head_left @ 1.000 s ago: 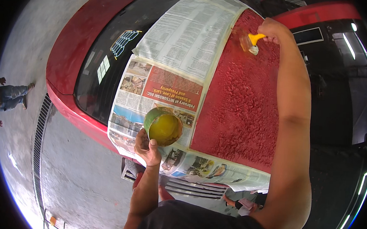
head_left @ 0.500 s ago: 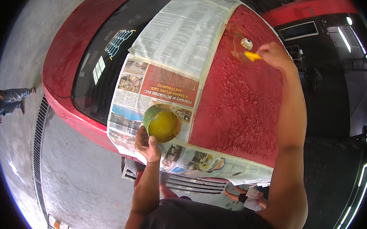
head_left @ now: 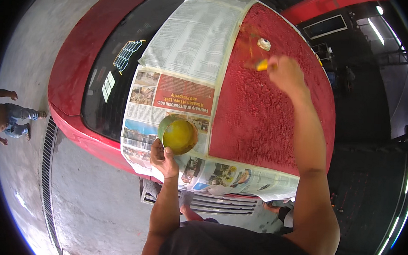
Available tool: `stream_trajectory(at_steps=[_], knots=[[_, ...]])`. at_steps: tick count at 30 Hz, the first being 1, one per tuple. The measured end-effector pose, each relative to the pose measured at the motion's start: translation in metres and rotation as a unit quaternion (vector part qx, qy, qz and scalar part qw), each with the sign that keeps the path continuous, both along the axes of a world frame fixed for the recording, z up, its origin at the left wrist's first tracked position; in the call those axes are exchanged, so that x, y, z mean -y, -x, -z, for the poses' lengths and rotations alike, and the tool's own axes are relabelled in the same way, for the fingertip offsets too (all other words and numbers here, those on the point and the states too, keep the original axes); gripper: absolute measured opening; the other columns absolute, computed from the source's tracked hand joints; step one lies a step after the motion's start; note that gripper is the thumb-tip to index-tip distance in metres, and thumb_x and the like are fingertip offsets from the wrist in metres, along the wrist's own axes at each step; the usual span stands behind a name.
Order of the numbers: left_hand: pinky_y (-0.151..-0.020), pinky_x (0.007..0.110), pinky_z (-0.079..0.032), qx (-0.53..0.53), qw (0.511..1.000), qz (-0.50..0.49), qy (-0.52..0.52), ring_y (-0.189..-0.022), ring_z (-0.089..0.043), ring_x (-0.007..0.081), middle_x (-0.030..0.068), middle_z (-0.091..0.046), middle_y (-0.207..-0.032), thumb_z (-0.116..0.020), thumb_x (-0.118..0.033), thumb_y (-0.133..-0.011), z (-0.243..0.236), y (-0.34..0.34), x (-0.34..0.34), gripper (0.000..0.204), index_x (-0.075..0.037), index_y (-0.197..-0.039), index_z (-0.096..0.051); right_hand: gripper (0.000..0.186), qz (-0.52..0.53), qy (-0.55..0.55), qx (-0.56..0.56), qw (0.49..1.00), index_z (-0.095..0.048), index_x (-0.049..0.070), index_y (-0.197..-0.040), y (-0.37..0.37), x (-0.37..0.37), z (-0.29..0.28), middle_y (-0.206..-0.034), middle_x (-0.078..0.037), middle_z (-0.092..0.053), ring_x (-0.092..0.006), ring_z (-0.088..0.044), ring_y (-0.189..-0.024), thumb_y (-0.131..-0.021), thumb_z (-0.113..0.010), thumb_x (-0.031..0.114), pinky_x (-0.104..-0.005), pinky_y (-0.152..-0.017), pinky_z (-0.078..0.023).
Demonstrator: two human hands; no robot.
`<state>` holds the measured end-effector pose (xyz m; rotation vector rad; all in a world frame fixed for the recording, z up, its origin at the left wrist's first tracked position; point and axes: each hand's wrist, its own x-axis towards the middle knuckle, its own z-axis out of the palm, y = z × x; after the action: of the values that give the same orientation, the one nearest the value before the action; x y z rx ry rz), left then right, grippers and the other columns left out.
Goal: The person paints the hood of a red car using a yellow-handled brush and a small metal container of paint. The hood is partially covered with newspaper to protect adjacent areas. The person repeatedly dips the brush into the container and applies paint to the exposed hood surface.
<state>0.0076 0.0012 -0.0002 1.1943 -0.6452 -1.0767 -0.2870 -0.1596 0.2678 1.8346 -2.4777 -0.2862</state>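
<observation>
Bowl (head_left: 178,134) of yellow paint sat gripped in the left hand (head_left: 163,157), held over the newspaper (head_left: 189,48) masking the windscreen. Right hand (head_left: 285,74) reached far out, fingers closed on a yellow brush (head_left: 261,64) against the rough red panel (head_left: 264,117).

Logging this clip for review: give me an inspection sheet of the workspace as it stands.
Surface: red car panel, rough-textured, edged with newspaper masking.
Job's things: round tin of yellowish paste; yellow-handled tool on the panel beside a small white fitting.
Clutter: nothing seen.
Hands: left hand holds the tin; right hand grips the tool.
Cables: nothing seen.
Surroundings: concrete floor, floor drain grate, another person at left.
</observation>
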Motion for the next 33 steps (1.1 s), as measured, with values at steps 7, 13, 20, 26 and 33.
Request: stream_trajectory(at_steps=[7, 13, 20, 26, 33], knots=[[-0.076, 0.029, -0.048, -0.015, 1.0, -0.008, 0.014, -0.083, -0.06, 0.0159, 0.0107, -0.064, -0.093, -0.07, -0.056, -0.084, 0.003, 0.003, 0.001, 0.071, 0.009, -0.11, -0.059, 0.028, 0.099, 0.109, -0.011, 0.989, -0.07, 0.006, -0.106, 0.028, 0.073, 0.037, -0.106, -0.022, -0.068, -0.037, -0.065, -0.102, -0.085, -0.062, 0.022, -0.0467, -0.088, -0.051], [-0.074, 0.028, -0.048, -0.009, 1.0, -0.004, 0.01, -0.081, -0.06, 0.0152, 0.0108, -0.064, -0.092, -0.071, -0.056, -0.083, -0.001, 0.0, 0.001, 0.072, 0.01, -0.11, -0.058, 0.027, 0.023, -0.085, 0.086, 0.992, -0.072, 0.008, -0.104, 0.025, 0.032, -0.004, -0.107, -0.021, -0.068, -0.0355, -0.066, -0.102, -0.081, -0.063, 0.018, -0.0431, -0.09, -0.051], [-0.075, 0.027, -0.047, 0.002, 1.0, -0.025, 0.017, -0.081, -0.058, 0.0141, 0.0099, -0.063, -0.091, -0.071, -0.056, -0.083, 0.001, 0.004, 0.003, 0.071, 0.01, -0.109, -0.059, 0.027, 0.081, 0.083, 0.024, 0.993, -0.072, 0.013, -0.107, 0.019, 0.094, 0.042, -0.11, -0.017, -0.069, -0.0343, -0.065, -0.105, -0.082, -0.063, 0.02, -0.0441, -0.091, -0.051], [-0.074, 0.027, -0.047, 0.006, 1.0, -0.006, -0.007, -0.081, -0.058, 0.0142, 0.0093, -0.063, -0.09, -0.07, -0.056, -0.083, 0.001, 0.001, -0.002, 0.071, 0.009, -0.109, -0.059, 0.023, 0.003, 0.006, 0.03, 1.0, -0.073, 0.011, -0.099, 0.015, 0.066, 0.04, -0.093, -0.019, -0.07, -0.0347, -0.068, -0.094, -0.082, -0.062, 0.022, -0.0425, -0.086, -0.052], [-0.074, 0.028, -0.047, 0.008, 1.0, -0.002, -0.007, -0.081, -0.058, 0.0142, 0.0098, -0.063, -0.091, -0.07, -0.056, -0.083, 0.001, 0.002, 0.0, 0.072, 0.01, -0.111, -0.058, 0.028, 0.013, 0.073, -0.017, 0.997, -0.07, 0.009, -0.107, 0.019, 0.084, 0.015, -0.106, -0.018, -0.069, -0.0344, -0.066, -0.102, -0.081, -0.064, 0.019, -0.0449, -0.088, -0.052]])
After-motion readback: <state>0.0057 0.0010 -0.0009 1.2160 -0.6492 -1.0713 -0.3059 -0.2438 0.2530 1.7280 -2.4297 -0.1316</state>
